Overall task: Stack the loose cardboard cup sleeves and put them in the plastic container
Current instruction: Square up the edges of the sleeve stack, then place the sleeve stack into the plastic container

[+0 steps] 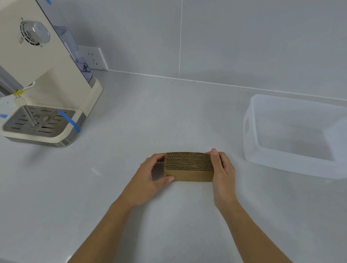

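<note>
A squared-up stack of brown cardboard cup sleeves (pixel 189 166) stands on edge on the grey counter, near the middle front. My left hand (pixel 152 176) clasps its left end, thumb on the near face and fingers behind. My right hand (pixel 221 171) presses flat against its right end, fingertips over the top corner. The translucent plastic container (pixel 250 138) sits to the right and a little farther back, with nothing visible inside. No loose sleeves lie elsewhere on the counter.
A cream coffee machine (pixel 32 69) with a metal drip tray (pixel 38 121) and blue tape strips stands at the back left. A wall socket (pixel 93 58) sits behind it. The tiled wall borders the counter (pixel 126 189) at the back.
</note>
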{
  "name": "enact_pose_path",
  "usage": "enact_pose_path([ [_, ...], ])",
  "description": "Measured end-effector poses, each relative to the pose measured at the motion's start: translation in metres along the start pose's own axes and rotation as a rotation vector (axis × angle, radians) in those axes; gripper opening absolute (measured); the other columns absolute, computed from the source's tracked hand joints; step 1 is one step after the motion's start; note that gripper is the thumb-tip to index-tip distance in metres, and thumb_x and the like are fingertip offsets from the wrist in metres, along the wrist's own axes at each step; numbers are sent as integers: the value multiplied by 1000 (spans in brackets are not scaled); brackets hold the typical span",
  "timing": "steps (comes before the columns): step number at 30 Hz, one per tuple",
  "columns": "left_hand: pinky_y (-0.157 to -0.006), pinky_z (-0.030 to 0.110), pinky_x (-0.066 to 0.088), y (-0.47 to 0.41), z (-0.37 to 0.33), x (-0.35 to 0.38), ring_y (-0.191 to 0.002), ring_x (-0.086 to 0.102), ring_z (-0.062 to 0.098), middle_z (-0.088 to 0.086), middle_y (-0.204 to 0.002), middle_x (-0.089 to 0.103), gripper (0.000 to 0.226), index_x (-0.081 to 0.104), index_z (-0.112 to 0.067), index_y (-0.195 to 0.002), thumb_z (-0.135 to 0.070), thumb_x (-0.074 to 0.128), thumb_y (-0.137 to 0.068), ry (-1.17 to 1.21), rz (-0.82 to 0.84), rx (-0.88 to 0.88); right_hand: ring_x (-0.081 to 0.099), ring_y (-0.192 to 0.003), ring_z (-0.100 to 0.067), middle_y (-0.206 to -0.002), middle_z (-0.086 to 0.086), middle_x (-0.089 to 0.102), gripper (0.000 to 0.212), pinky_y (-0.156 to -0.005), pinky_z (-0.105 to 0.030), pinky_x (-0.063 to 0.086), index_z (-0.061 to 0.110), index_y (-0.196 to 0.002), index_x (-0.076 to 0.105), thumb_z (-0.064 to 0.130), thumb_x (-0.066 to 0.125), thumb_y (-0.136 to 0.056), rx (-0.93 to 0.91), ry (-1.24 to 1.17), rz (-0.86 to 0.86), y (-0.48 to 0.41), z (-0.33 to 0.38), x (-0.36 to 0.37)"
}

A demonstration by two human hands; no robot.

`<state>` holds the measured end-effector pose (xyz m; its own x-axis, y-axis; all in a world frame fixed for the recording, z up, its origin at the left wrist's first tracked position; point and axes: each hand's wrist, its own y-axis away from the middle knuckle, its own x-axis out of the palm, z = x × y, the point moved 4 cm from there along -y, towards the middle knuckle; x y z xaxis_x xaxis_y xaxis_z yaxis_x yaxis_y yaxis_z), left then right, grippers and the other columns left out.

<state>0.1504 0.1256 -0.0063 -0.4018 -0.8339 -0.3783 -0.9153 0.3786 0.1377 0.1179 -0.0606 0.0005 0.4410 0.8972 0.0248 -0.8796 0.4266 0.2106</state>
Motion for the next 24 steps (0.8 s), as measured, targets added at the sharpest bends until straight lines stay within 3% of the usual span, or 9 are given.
enact_pose_path([
  [3,-105,39,39,0,0,0,-115,52,3,-17,-121,59,50,49,-44,-116,-25,70,-75,-2,-10,3,54,-89,1,-96,10,60,33,-80,-11,41,21,-102,61,47,56,-82,7,-10,135,1,-1,-4],
  [6,-104,37,40,0,-1,0,-114,52,3,-17,-120,59,50,49,-44,-115,-19,71,-78,-3,-11,13,55,-100,6,-116,13,56,62,-81,-14,46,36,-117,49,53,66,-60,3,80,292,1,-2,-12],
  [10,-104,36,40,0,-1,0,-114,52,3,-15,-121,58,50,47,-44,-114,-16,71,-79,-6,-9,18,59,-103,0,-118,9,54,83,-83,-23,51,44,-123,39,28,81,-53,48,123,457,-2,-1,-24],
  [15,-104,35,41,-1,-1,1,-113,53,2,-15,-121,59,49,49,-40,-115,-14,70,-80,-6,-6,19,58,-111,-17,-122,0,57,67,-86,-29,51,35,-116,48,-11,68,-72,46,170,507,-10,1,-39],
  [20,-103,33,41,-1,0,1,-113,53,2,-17,-120,59,50,48,-42,-116,-13,70,-80,-15,-18,22,63,-105,-12,-117,-1,63,54,-91,-32,50,29,-109,56,-12,64,-74,52,174,477,-13,-2,-42],
  [24,-99,26,41,-1,0,2,-111,53,-1,-18,-119,59,50,48,-42,-115,-12,69,-81,-10,-20,16,65,-99,-11,-109,0,66,49,-84,-25,53,25,-103,58,-14,63,-74,58,105,408,-13,-5,-42],
])
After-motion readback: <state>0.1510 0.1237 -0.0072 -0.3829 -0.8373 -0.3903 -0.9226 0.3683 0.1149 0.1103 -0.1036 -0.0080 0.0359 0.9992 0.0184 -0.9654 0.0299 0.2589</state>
